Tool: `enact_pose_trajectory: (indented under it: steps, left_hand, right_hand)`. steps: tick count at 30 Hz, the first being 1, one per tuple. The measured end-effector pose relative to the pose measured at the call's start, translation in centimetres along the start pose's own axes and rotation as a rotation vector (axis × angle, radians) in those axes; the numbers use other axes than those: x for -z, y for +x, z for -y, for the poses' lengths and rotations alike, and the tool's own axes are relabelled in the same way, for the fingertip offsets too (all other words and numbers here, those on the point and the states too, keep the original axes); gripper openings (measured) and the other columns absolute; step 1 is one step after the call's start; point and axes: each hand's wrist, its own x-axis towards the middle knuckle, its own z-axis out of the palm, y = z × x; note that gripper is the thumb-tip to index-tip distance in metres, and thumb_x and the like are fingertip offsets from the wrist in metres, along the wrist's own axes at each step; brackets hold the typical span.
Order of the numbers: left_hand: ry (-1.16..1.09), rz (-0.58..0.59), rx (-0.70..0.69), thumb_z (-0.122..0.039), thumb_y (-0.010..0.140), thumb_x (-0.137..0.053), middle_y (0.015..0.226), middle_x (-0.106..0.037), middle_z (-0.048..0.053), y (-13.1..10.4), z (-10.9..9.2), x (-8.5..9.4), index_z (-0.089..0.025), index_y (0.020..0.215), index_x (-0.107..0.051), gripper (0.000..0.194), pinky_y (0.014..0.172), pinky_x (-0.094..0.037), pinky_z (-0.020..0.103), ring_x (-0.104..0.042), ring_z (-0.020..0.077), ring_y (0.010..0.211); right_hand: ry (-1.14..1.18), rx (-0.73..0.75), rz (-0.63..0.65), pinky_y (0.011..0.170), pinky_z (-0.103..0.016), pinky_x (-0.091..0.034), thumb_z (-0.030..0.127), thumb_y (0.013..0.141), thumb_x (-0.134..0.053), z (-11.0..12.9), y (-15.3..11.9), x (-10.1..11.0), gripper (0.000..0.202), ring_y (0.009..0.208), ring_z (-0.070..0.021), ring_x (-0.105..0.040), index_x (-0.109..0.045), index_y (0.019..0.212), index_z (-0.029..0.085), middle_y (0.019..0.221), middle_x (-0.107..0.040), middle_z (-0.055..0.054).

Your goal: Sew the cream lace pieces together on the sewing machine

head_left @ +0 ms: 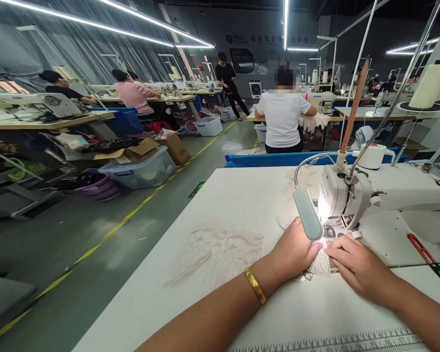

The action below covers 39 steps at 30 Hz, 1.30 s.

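Observation:
A strip of cream lace [319, 263] lies under the needle area of a white sewing machine [337, 195]. My left hand [295, 249] is closed on the lace's left edge, thumb on top, with its fingertips partly hidden by a grey-green lamp [308, 214]. From the right, my right hand [359, 266] pinches the lace's right side with bent fingers, close to the presser foot [329, 232]. Another piece of sheer cream lace [223, 249] is spread on the white table [139, 313] to the left.
Red-handled thread snips [427, 256] lie at the right on the machine bed. A ruler [337, 342] runs along the front edge. Behind the machine stand a white mug-like container [372, 156] and a thread cone [429, 85]. Ahead, a person in white [283, 117] sits sewing.

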Motion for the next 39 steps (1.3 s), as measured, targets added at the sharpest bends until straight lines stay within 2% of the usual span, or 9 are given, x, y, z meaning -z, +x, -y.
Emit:
enact_pose_trajectory:
  steps: [3, 6, 8, 16, 29, 33, 39]
  left_hand:
    - [-0.024, -0.001, -0.003, -0.023, 0.094, -0.059, 0.115, -0.071, 0.012, -0.3, -0.4, 0.0, -0.019, 0.102, -0.067, 0.012, 0.098, -0.055, 0.047, -0.064, 0.0301, 0.109]
    - [-0.041, -0.002, -0.013, -0.023, 0.093, -0.063, 0.115, -0.072, 0.012, -0.5, -0.7, 0.2, -0.018, 0.101, -0.066, 0.010, 0.099, -0.055, 0.046, -0.065, 0.0300, 0.110]
    - [-0.041, 0.000, -0.017, -0.023, 0.093, -0.064, 0.113, -0.072, 0.012, -0.6, -0.9, 0.3, -0.018, 0.100, -0.066, 0.009, 0.100, -0.055, 0.046, -0.066, 0.0297, 0.110]
    - [-0.044, -0.008, -0.007, -0.024, 0.095, -0.060, 0.111, -0.073, 0.012, -0.7, -0.8, 0.1, -0.018, 0.100, -0.068, 0.011, 0.100, -0.056, 0.047, -0.067, 0.0299, 0.110]
    - [-0.057, 0.000, 0.008, -0.024, 0.096, -0.059, 0.112, -0.074, 0.012, -0.6, -0.2, -0.2, -0.019, 0.100, -0.069, 0.012, 0.101, -0.056, 0.046, -0.067, 0.0297, 0.111]
    - [-0.074, 0.024, -0.008, -0.021, 0.094, -0.059, 0.113, -0.073, 0.012, -0.9, -0.6, 0.2, -0.018, 0.100, -0.068, 0.011, 0.099, -0.057, 0.044, -0.068, 0.0292, 0.111]
    - [-0.093, 0.031, -0.001, -0.021, 0.094, -0.059, 0.113, -0.073, 0.011, -1.2, -0.9, 0.4, -0.019, 0.103, -0.066, 0.012, 0.096, -0.058, 0.043, -0.068, 0.0284, 0.108]
  right_hand:
    - [0.001, 0.016, -0.014, 0.080, -0.041, -0.057, 0.004, 0.097, -0.046, 0.1, -0.4, -0.2, 0.034, 0.089, -0.0233, -0.062, -0.064, 0.117, 0.024, 0.108, -0.067, -0.009]
    - [-0.018, 0.049, -0.055, 0.088, -0.045, -0.058, 0.003, 0.095, -0.046, 0.2, -0.7, -0.4, 0.038, 0.105, -0.0266, -0.063, -0.063, 0.122, 0.024, 0.128, -0.065, -0.012]
    - [-0.025, 0.061, -0.073, 0.091, -0.047, -0.058, 0.003, 0.095, -0.046, 0.2, -0.9, -0.6, 0.039, 0.113, -0.0284, -0.062, -0.062, 0.125, 0.023, 0.133, -0.065, -0.012]
    - [-0.049, 0.060, -0.113, 0.087, -0.047, -0.060, 0.003, 0.092, -0.046, 0.4, -0.5, -0.4, 0.041, 0.106, -0.0280, -0.067, -0.065, 0.124, 0.023, 0.125, -0.070, -0.012]
    - [-0.020, 0.033, -0.110, 0.087, -0.048, -0.057, 0.004, 0.097, -0.043, 0.5, -0.3, -0.9, 0.034, 0.106, -0.0278, -0.062, -0.063, 0.118, 0.022, 0.121, -0.068, -0.012]
    - [0.028, 0.077, -0.109, 0.084, -0.044, -0.057, 0.002, 0.095, -0.045, 0.9, -0.3, -0.6, 0.031, 0.101, -0.0263, -0.061, -0.063, 0.111, 0.021, 0.113, -0.067, -0.011]
    - [0.065, 0.088, -0.084, 0.084, -0.043, -0.056, 0.000, 0.091, -0.047, 1.0, -0.4, -0.4, 0.034, 0.100, -0.0258, -0.060, -0.062, 0.112, 0.021, 0.111, -0.066, -0.010]
